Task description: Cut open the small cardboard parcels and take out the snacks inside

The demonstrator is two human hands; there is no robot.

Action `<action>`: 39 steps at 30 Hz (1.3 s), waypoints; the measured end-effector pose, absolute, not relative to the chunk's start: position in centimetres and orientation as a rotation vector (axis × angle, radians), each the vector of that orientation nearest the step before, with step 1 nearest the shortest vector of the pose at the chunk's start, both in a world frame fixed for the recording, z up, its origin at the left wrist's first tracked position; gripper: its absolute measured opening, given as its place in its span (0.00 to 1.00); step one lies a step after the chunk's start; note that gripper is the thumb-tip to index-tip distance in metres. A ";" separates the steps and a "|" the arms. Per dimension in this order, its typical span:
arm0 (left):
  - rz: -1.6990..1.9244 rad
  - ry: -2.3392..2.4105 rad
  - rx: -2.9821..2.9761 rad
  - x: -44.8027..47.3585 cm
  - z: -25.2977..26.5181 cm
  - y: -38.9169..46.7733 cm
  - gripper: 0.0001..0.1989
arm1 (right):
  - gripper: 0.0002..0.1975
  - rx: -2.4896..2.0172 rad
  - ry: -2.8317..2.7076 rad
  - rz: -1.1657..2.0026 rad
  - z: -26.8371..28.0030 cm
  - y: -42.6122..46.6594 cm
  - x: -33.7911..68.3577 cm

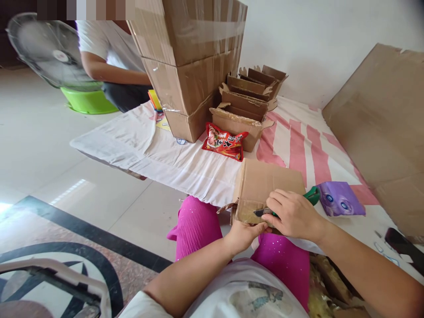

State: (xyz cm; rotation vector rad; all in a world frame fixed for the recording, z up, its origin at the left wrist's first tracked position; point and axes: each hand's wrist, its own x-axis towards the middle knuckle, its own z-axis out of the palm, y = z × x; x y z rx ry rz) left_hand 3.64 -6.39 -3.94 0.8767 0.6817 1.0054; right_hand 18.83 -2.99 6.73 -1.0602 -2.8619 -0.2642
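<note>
A small cardboard box (pixel 270 176) lies at the table's near edge, in front of my knees, with torn flaps at its left end. My left hand (pixel 247 236) grips the box's near lower edge, the thumb along it and the other fingers hidden underneath. In my closed right hand (pixel 289 212) is a utility knife with a green handle (pixel 312 195). Its dark blade points left, over the near part of the box; whether it cuts into the cardboard I cannot tell. A purple packet (pixel 342 198) lies just right of the knife handle, and a red food packet (pixel 225 141) beyond the box.
Tall taped cartons (pixel 202 66) stand stacked at the table's left. Several open cardboard boxes (pixel 236 126) form a row beside them. A big cardboard sheet (pixel 380 123) leans at right, near a dark phone (pixel 404 249). Another person (pixel 109 57) sits beyond the stack, near a fan (pixel 43 48).
</note>
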 end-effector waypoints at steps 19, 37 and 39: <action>1.128 0.643 0.897 3.4 -4.3 -5.5 0.21 | 0.11 -1.452 -2.917 0.091 8.9 -3.5 17.2; 1.123 0.662 0.755 4.9 -4.3 -5.5 0.22 | 0.05 -1.675 -2.466 0.440 7.7 -4.7 16.6; 1.196 0.663 0.789 5.1 -4.0 -5.4 0.21 | 0.04 -1.726 -2.459 0.383 7.1 -4.5 15.8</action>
